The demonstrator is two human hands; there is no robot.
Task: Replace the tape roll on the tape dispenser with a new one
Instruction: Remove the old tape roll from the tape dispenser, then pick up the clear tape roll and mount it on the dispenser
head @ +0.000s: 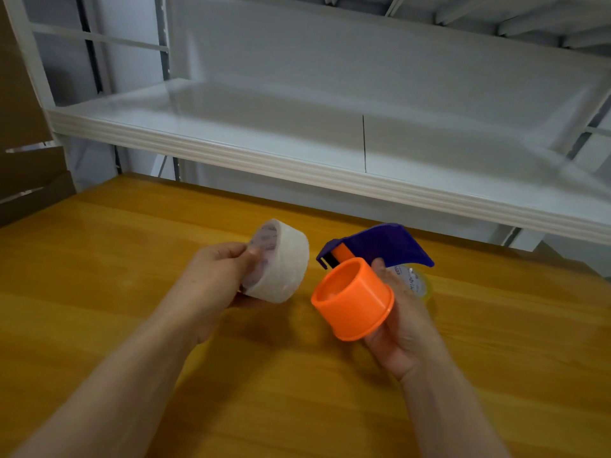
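Aloft, left hand (215,272) grips a cloudy-white tape roll (284,262); right hand (403,325) holds the orange-drummed, purple tape dispenser (353,299).

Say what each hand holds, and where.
Left hand pinches whitish tape roll by its near rim; right hand grips purple-and-orange plastic tape dispenser behind its hub.

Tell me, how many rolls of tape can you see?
2. A whitish roll is gripped in the left hand. A yellowish roll peeks out behind the right hand, which holds the tape dispenser; it is partly hidden.
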